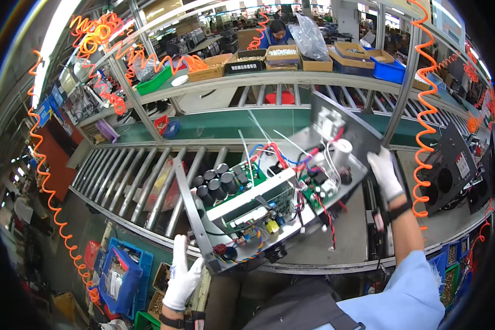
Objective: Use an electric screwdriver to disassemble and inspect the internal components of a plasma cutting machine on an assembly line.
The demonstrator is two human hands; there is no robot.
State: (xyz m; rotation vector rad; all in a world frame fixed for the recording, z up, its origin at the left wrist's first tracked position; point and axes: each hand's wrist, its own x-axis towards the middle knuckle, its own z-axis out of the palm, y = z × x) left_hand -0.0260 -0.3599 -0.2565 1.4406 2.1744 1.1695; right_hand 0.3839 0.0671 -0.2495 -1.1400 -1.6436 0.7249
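Note:
An open metal electronics chassis point(191, 212) sits tilted in front of me, its near left corner toward my body. Inside are black cylindrical capacitors point(229, 182), green circuit boards and red, blue and white wires. A dark upright panel point(353, 132) forms its right end. My right hand point(385, 173), in a white glove, grips that panel's outer edge; some of its fingers are hidden. At the near left corner is my left hand point(182, 279), also gloved, with thumb and fingers spread; whether it touches the metal I cannot tell.
A roller conveyor point(135, 184) runs off to the left. Another dark chassis point(451, 168) stands at the right. Coiled orange hoses point(423, 118) hang on both sides. Parts boxes point(283, 56) line the shelf beyond, with a person point(276, 36) behind. Blue bins point(121, 280) sit low left.

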